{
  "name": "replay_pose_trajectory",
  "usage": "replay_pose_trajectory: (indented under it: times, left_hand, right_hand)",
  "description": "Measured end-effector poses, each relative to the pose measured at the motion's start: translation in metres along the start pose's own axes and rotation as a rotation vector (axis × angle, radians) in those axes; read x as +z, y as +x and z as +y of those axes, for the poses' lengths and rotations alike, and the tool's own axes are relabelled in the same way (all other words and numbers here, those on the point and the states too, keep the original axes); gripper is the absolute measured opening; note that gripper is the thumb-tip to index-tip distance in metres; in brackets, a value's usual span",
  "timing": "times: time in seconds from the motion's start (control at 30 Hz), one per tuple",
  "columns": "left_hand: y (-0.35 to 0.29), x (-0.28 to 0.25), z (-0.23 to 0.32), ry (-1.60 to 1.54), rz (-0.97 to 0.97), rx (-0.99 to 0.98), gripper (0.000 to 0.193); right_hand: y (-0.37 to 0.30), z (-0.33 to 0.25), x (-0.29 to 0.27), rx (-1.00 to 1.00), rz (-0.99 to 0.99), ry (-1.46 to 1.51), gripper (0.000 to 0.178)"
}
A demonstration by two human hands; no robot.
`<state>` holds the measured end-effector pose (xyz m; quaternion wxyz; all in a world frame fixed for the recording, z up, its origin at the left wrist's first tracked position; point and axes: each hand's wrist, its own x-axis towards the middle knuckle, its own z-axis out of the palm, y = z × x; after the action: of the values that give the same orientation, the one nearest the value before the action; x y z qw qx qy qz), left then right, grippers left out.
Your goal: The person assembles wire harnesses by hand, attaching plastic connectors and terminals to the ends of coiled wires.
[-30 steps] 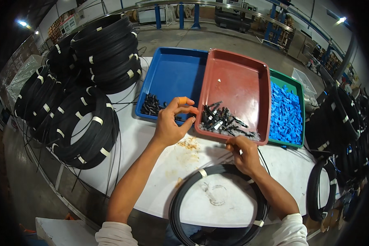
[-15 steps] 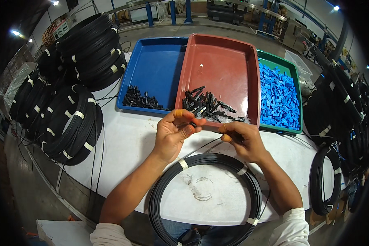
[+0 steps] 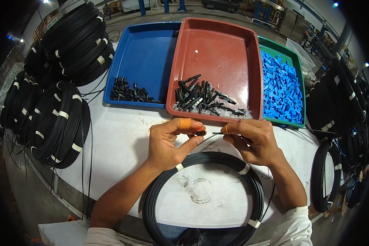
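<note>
My left hand (image 3: 166, 143) pinches a small black sleeve-like part (image 3: 200, 133) between thumb and fingertips; an orange finger cover wraps one finger. Just to the right, my right hand (image 3: 256, 141), also with orange finger covers, grips a thin black cable (image 3: 217, 133) close to its end. That end points at the sleeve, with a small gap between them. Below both hands lies a large coil of black cable (image 3: 209, 158), bound with white tape, partly overhanging the table's near edge. Part of the cable in my right hand is hidden by the fingers.
Beyond my hands stand a blue tray (image 3: 149, 51) with small black parts, a red tray (image 3: 217, 53) with black connectors, and a green tray (image 3: 302, 92) of blue clips (image 3: 279, 88). Stacked cable coils (image 3: 76, 45) fill the left; another coil (image 3: 318, 180) sits at right.
The view has shifted a little, so the trays appear higher. My hands have turned; the sleeve's end and the cable tip now show plainly, facing each other.
</note>
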<state>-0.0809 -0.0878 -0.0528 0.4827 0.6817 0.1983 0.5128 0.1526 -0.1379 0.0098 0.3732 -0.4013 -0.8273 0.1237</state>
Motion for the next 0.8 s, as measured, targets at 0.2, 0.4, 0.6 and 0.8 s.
replay_pose_trajectory:
  times: [0.2, 0.4, 0.6, 0.8]
  left_hand:
    - [-0.001, 0.006, 0.011, 0.100, -0.013, 0.060, 0.042]
    - [0.000, 0.003, 0.011, 0.216, -0.041, 0.136, 0.049]
    - [0.003, -0.001, 0.015, 0.473, -0.075, 0.246, 0.049]
    - [0.004, 0.010, 0.011, 0.349, -0.133, 0.227, 0.048]
  right_hand:
    - [-0.002, -0.009, 0.001, -0.043, 0.008, -0.040, 0.024]
    - [-0.004, -0.008, 0.004, -0.055, 0.007, -0.085, 0.022]
    - [-0.007, -0.010, 0.011, -0.073, -0.004, -0.165, 0.018]
    - [-0.011, -0.008, 0.012, 0.036, -0.052, -0.096, 0.022]
